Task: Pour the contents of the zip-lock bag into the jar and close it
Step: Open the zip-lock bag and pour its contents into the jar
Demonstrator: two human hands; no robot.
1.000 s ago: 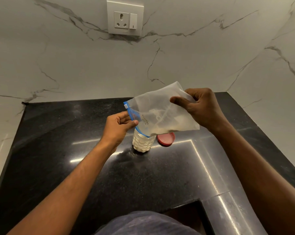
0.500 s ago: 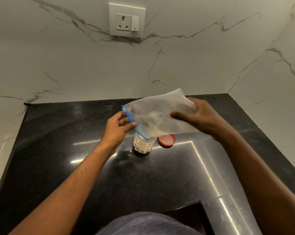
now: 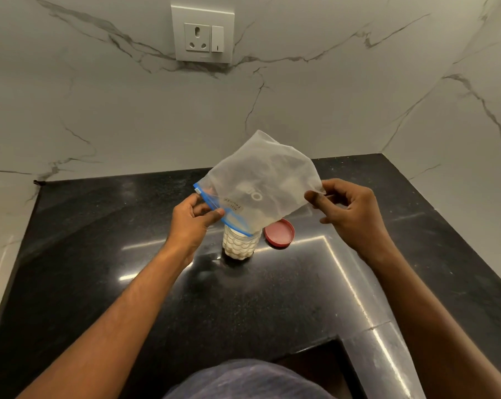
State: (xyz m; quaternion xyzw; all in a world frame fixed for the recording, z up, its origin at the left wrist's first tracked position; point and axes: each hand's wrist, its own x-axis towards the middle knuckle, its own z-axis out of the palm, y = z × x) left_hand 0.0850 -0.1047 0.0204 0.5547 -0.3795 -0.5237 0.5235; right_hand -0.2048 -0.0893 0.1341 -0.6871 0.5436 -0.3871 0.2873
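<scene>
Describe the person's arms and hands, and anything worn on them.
Both forearms are bare up to the frame's edge: no sleeves, watch, bracelets or gloves. The left hand and the right hand show no rings. Greyish-blue clothing appears at the bottom edge.

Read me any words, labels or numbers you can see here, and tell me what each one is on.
Zip-lock bag: a small white label near the blue zip bears handwriting, too small and blurred to read.
Zip-lock bag: a pale printed mark on the plastic, seen upside down, resembles "O" plus another character; not legible.
Wall socket: no readable text.
Red lid and jar: no text visible.
</scene>
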